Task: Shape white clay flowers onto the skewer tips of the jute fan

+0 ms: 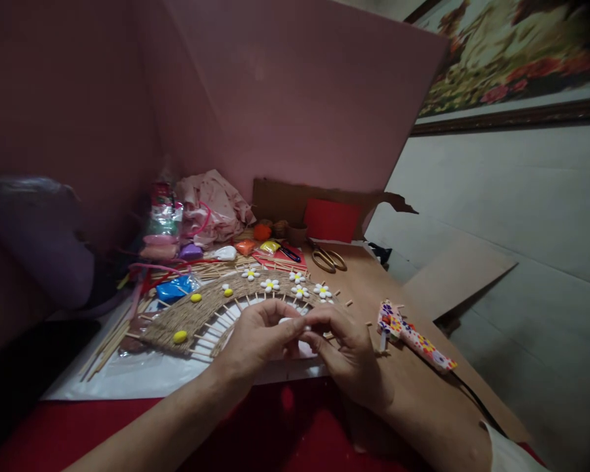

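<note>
My left hand [260,331] and my right hand [341,351] meet fingertip to fingertip over the front of the woven fan shape. Both are closed in a pinch around a small lump of white clay [286,321], mostly hidden by the fingers. Behind them lies the twine-woven arch [170,321] on thin wooden sticks. White flowers with yellow centres [270,285] sit on its middle and right part. Yellow clay ovals [179,337] rest on its left part, one with a white piece touching it.
Bags of coloured clay [174,288], loose sticks [111,341] and crumpled pink cloth [214,200] lie at left and back. Brass-handled scissors [327,257] rest on brown cardboard [358,282]. A flower-patterned glue gun [415,337] with a black cord lies at right.
</note>
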Tool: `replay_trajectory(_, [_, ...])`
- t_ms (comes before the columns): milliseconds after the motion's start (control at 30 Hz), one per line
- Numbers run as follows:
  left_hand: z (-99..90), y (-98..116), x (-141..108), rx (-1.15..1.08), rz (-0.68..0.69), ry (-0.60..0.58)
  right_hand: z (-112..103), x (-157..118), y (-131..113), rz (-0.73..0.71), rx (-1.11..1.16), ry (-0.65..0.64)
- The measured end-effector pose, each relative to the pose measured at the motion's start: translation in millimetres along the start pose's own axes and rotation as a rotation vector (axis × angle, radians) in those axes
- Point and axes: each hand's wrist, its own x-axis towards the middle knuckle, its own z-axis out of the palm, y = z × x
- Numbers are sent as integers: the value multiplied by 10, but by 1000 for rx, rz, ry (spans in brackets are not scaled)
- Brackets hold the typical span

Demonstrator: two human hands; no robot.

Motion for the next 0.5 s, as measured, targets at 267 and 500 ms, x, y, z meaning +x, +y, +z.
replay_trajectory(267, [-21,-27,15,-40,-16,-25,-3,-4,36,47,-19,-39])
replay_trajectory(500, [-26,-25,22,-122,-35,-5,0,19,14,53,-4,-71])
